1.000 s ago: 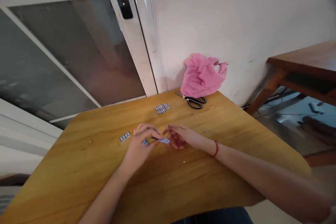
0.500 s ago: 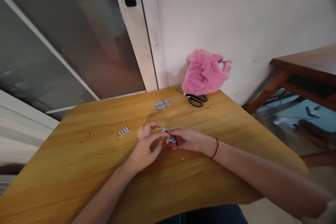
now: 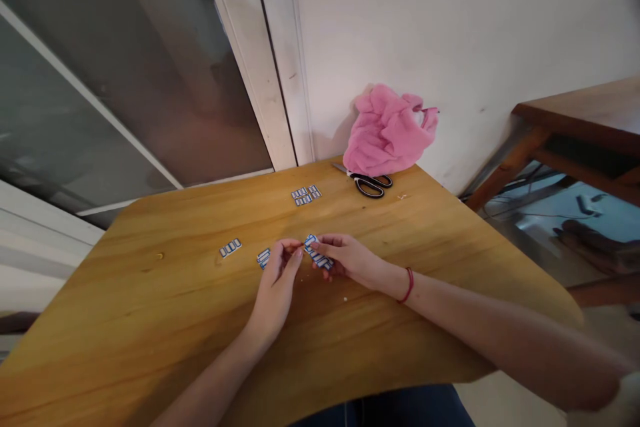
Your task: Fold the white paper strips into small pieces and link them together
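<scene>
A white-framed door (image 3: 150, 113) with dark glass panes stands beyond the hands to the left, and a pale wall (image 3: 465, 27) beyond them to the right. Under both hands spreads a wooden table (image 3: 125, 320). A darker table (image 3: 590, 110) stands well to the right of the hands. Ahead of the right hand, at the table's far edge, a pink cloth (image 3: 387, 133) sits bunched against the wall.

The right hand (image 3: 350, 260) grasps a blue-and-white strip (image 3: 317, 252), thumb on top, just beside the left fingertips. The left hand (image 3: 277, 287) has thumb and fingers drawn together at the strip's near end; whether they grip it I cannot tell.

Black-handled scissors (image 3: 357, 177) lie ahead of the right hand, below the cloth. A cluster of blue-edged pieces (image 3: 306, 195) lies ahead of both hands. One separate piece (image 3: 231, 248) lies left of the left hand; another piece (image 3: 263, 258) is partly hidden behind it. A red bracelet (image 3: 410, 283) circles the right wrist. A white speck (image 3: 345, 299) lies just nearer than the right hand.
</scene>
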`<control>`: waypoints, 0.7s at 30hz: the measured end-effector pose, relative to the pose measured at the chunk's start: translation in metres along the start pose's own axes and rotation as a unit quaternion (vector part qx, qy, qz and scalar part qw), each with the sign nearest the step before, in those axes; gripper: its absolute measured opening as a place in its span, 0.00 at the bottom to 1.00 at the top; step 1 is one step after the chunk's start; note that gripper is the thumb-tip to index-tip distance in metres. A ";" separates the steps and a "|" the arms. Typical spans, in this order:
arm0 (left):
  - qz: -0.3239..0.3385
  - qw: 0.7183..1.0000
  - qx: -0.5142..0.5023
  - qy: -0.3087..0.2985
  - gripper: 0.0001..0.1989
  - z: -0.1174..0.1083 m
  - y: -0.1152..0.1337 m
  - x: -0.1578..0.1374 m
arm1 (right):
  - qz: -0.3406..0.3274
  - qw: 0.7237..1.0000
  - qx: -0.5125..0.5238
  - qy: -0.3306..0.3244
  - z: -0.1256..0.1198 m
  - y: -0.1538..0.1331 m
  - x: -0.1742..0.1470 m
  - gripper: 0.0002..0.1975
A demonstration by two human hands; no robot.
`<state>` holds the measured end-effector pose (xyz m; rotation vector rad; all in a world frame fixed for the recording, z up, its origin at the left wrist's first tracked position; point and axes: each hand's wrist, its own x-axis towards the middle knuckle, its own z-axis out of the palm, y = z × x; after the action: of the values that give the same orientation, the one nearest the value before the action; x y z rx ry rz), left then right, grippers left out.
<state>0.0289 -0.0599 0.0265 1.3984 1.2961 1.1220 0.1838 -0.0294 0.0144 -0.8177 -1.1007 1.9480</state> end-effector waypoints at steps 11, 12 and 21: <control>-0.029 0.995 -0.087 -0.044 0.11 0.001 -0.009 0.007 | -0.058 0.992 -0.103 0.037 0.003 -0.001 -0.003 0.17; -0.029 0.995 -0.089 -0.040 0.11 0.000 -0.010 0.008 | -0.060 0.993 -0.096 0.037 0.003 0.000 -0.002 0.17; -0.020 0.996 -0.089 -0.023 0.10 -0.005 -0.013 0.011 | -0.062 0.992 -0.113 0.014 -0.001 0.001 -0.002 0.16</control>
<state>0.0216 -0.0485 0.0154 1.2547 1.1563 1.1437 0.1855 -0.0306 0.0130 -0.8716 -1.3398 1.7255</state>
